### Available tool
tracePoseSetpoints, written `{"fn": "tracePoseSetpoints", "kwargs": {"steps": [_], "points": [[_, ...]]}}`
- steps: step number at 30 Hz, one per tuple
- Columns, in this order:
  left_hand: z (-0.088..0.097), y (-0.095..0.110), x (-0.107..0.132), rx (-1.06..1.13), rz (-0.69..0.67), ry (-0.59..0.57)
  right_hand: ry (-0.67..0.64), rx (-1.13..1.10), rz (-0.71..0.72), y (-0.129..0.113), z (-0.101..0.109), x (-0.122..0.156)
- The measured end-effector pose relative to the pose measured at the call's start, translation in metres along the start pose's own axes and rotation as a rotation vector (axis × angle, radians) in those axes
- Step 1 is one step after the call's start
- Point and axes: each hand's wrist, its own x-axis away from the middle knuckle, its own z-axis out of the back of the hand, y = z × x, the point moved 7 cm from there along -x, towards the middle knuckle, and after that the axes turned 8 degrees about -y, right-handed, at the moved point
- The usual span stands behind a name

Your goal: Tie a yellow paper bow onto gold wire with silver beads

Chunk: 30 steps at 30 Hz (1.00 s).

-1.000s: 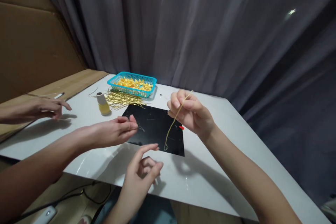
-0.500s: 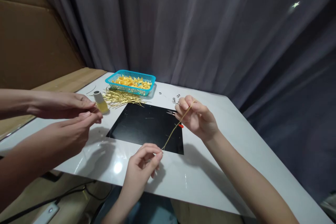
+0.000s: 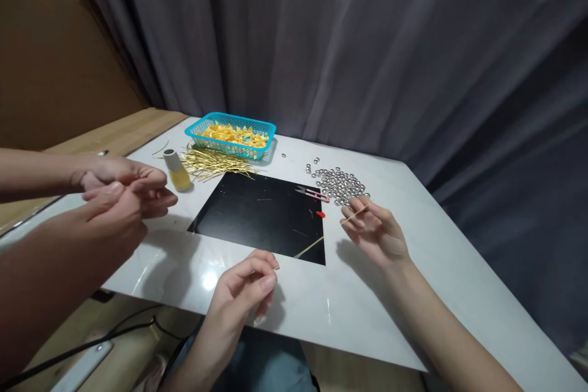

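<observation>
My right hand (image 3: 374, 231) pinches a short gold strand (image 3: 354, 214) between thumb and fingertips, just right of the black mat (image 3: 252, 214). A second gold piece (image 3: 309, 247) lies on the mat's lower right part, running to its edge. My left hand (image 3: 243, 286) rests low over the white table (image 3: 349, 312), its fingers curled, with nothing visible in them. Pink-handled thread snips (image 3: 312, 194) lie at the mat's top right corner. A heap of silver beads (image 3: 340, 185) sits above my right hand, not touching it.
A co-worker's two hands (image 3: 124, 190) work together at the left, next to a yellow thread spool (image 3: 177, 171). Loose gold strands (image 3: 214, 164) lie by a blue plastic basket (image 3: 232, 136) of orange-yellow folded pieces. Table edges run along the front and right.
The long gold strand no longer stretches between my hands. My right hand has moved right, uncovering the silver beads and snips. My left hand has let go, and the co-worker's hands have come closer together.
</observation>
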Motion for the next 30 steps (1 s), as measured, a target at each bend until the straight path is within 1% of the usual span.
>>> {"fn": "tracePoseSetpoints", "kwargs": {"steps": [4,6,10,15,22,27,30], "points": [[0.005,0.008,-0.001,-0.144,-0.103,0.073,0.107,0.008,-0.018,0.006,0.024,0.032],[0.007,0.011,-0.001,-0.225,-0.164,0.081,0.172,0.042,-0.022,0.008,0.032,0.051],[0.009,0.014,-0.002,-0.38,-0.268,0.027,0.273,0.116,-0.018,0.013,0.039,0.086],[0.012,0.017,-0.002,-0.46,-0.333,0.04,0.369,0.115,0.006,0.018,0.045,0.117],[0.006,0.022,0.001,-0.496,-0.351,0.038,0.45,0.119,0.077,0.017,0.044,0.14],[0.009,0.03,0.001,-0.645,-0.399,0.057,0.487,0.119,0.085,0.019,0.042,0.143],[0.014,0.032,-0.001,-0.666,-0.396,0.069,0.493,0.172,0.076,0.02,0.045,0.142]]}}
